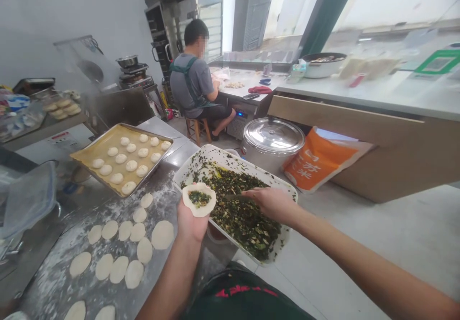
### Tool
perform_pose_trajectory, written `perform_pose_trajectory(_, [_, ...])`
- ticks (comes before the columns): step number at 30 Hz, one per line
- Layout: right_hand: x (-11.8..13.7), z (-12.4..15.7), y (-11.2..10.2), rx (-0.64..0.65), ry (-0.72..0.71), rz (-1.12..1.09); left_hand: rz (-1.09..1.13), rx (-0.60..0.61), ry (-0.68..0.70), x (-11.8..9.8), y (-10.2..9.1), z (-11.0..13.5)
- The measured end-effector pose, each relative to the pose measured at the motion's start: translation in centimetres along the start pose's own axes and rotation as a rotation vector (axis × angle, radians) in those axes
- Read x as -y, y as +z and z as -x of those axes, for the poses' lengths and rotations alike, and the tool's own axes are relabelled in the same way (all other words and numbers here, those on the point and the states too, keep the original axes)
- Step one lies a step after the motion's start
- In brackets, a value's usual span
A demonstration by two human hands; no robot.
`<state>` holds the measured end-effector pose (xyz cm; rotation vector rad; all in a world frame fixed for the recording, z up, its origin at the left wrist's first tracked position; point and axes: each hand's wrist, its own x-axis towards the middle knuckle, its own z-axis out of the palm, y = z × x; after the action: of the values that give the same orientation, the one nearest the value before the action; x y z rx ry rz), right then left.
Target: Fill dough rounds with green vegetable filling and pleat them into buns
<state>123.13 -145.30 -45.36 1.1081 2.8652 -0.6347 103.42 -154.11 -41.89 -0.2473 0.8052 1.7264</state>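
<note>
On the upturned palm and fingers of my left hand (pixel 194 222) lies a round dough wrapper (pixel 187 196) with a mound of chopped green filling (pixel 199 198) in its middle. My right hand (pixel 275 205) grips a thin spatula (pixel 233 197) and holds it over the white tub (pixel 291 193), which is spread with chopped greens (pixel 247 224). The spatula's blade points toward the wrapper; its exact shape is hard to make out. Left of my arm, several flat dough rounds (pixel 118 269) lie on the floured steel table (pixel 53 274).
A lined baking tray (pixel 95 154) holds rows of shaped buns (pixel 121 158). Beyond the tub stand a lidded steel pot (pixel 275 135) and an orange bag (pixel 312 159). A seated co-worker (pixel 194 80) works at the far counter. A clear plastic lid (pixel 30 198) is at left.
</note>
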Motion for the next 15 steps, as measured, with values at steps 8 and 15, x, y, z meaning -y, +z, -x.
perform_pose_trajectory(8, [2.6, -1.9, 3.1, 0.211, -0.163, -0.043, -0.013, 0.001, -0.071, 0.2, -1.2, 0.3])
perform_pose_trajectory(15, [-0.1, -1.4, 2.0, 0.416, -0.154, -0.609, -0.019, -0.004, -0.023, -0.3, -1.2, 0.0])
